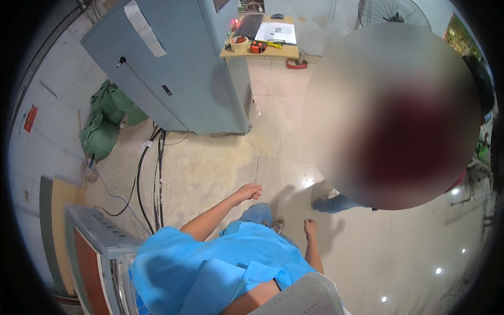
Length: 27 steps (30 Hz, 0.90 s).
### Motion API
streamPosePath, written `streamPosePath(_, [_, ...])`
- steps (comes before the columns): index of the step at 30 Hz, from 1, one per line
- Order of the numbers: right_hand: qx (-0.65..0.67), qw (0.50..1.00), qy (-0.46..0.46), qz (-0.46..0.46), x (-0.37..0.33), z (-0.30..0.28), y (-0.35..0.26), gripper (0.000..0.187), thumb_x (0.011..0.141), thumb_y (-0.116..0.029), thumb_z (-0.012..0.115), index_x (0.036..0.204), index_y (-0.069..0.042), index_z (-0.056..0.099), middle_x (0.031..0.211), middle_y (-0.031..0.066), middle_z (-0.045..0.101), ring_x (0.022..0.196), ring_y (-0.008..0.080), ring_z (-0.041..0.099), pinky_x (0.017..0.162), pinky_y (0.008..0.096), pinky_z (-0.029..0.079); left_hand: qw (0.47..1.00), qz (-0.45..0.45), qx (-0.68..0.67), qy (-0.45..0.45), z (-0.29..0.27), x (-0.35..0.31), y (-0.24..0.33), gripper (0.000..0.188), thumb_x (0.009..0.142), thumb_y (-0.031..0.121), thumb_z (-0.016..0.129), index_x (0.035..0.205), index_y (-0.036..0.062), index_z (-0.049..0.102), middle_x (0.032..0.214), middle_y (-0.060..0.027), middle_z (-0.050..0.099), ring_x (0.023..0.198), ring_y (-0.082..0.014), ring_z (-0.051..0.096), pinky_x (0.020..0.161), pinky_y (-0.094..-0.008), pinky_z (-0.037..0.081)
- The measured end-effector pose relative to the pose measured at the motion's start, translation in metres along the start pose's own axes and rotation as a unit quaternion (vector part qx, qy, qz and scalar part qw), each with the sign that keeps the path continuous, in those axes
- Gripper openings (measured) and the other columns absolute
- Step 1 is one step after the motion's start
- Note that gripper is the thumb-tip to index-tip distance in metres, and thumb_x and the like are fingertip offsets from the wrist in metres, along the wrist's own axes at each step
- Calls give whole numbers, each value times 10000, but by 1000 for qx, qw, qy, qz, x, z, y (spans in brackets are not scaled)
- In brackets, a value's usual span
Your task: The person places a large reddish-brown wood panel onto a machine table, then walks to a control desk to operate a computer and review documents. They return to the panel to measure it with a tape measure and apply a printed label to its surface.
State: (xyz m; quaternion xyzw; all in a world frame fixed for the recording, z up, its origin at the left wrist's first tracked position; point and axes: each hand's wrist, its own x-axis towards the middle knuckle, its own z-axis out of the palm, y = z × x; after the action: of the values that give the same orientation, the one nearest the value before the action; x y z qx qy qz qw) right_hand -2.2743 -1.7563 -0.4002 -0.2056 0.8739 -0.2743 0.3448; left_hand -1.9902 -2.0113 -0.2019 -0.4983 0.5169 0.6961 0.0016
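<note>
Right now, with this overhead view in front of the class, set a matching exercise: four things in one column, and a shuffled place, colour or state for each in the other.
1. left hand
2. green bundle
3. keyboard
4. shirt

A. dark, beside white papers
B. bright blue
C. slumped between the wall and the cabinet
D. above the pale floor, nothing visible in it

Pairs: 1-D, 2-C, 3-A, 4-B

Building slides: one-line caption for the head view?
Left hand and right hand, holding nothing visible, above pale floor tiles, a blue-grey cabinet and keyboard ahead.
</note>
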Motion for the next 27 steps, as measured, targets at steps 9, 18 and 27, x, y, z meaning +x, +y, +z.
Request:
streamPosePath(9, [233, 916, -87, -316, 200, -101, -430, 458, 967, -205, 615, 1367, -1, 527, 1073, 155, 698, 976, 202, 650, 888, 333, 501, 932, 156, -277, 177, -55, 92, 151, 594, 1036, 571, 416, 1288, 48, 544, 1186, -162, 660, 1114, -245, 646, 984, -383, 491])
streamPosePath(18, [197, 823, -8, -533, 297, -179, -753, 519, 967, -164, 635, 1428, 0, 462, 1230, 184, 647, 1047, 225, 642, 934, 353, 492, 826, 311, -392, 260, -117, 211, 377, 554, 1057, 503, 419, 1370, 47, 433, 1214, -203, 635, 1118, -277, 641, 988, -422, 495])
streamPosePath(27, [27, 693, 35, -719, 466, -153, -962, 693, 863, -200, 713, 1455, 5, 417, 1414, 259, 507, 1315, 420, 474, 1114, 470, 368, 636, 367, -490, 470, -101, 284, 466, 450, 1073, 277, 476, 1455, 72, 354, 1350, -71, 516, 1148, -152, 533, 1034, -350, 416])
